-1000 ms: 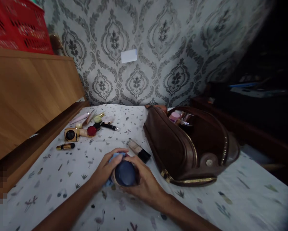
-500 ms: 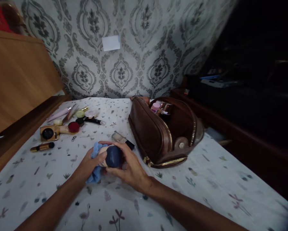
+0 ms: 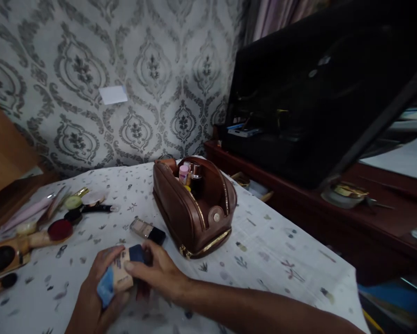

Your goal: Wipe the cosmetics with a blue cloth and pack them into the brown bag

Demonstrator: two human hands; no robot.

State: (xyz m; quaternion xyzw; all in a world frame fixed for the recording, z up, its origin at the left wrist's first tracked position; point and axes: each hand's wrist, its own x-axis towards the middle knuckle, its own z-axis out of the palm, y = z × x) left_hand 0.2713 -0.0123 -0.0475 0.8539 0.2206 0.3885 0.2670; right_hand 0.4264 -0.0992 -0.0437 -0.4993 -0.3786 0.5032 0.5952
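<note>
One bottle (image 3: 121,274) in hand | left grip (image 3: 90,287) closed on bottle, cloth (image 3: 106,286) | right grip (image 3: 164,270) closed near cap (image 3: 136,253) | apparently partway: items (image 3: 183,172) inside open bag (image 3: 175,206), loose cosmetics (image 3: 60,229) outside

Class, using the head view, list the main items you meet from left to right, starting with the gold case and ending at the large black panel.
Gold case, round red item, blue cloth, beige container, open brown bag, large black panel.

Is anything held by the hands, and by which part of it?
A beige container with a dark blue cap: the right hand grips its cap end; the left hand holds the other end, with a blue cloth.
</note>
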